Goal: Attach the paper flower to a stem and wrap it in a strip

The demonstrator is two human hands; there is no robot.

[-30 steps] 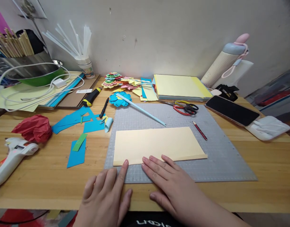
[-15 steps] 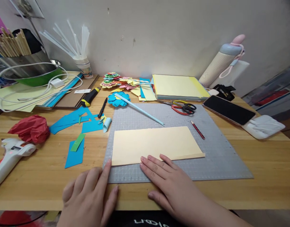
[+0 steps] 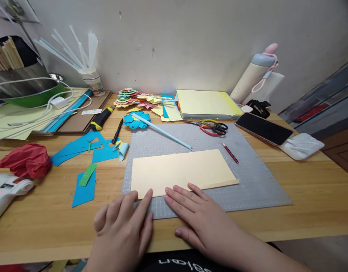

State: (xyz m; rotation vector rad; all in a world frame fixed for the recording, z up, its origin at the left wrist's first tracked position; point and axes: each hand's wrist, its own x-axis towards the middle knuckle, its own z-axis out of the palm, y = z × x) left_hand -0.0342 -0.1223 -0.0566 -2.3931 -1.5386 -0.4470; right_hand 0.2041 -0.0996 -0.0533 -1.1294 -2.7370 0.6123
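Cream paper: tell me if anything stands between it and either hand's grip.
Nothing visible does: the left hand and right hand both touch the near edge of the cream paper. The pencil lies to its right, the light blue stick beyond it.

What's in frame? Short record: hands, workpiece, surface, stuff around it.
left hand: index fingertip at cream paper's near edge
right hand: fingertips on same edge
workpiece: cream paper, narrow strip along near edge
surface: gray cutting mat on wooden table
on mat: pencil
left of mat: blue paper scraps, glue gun
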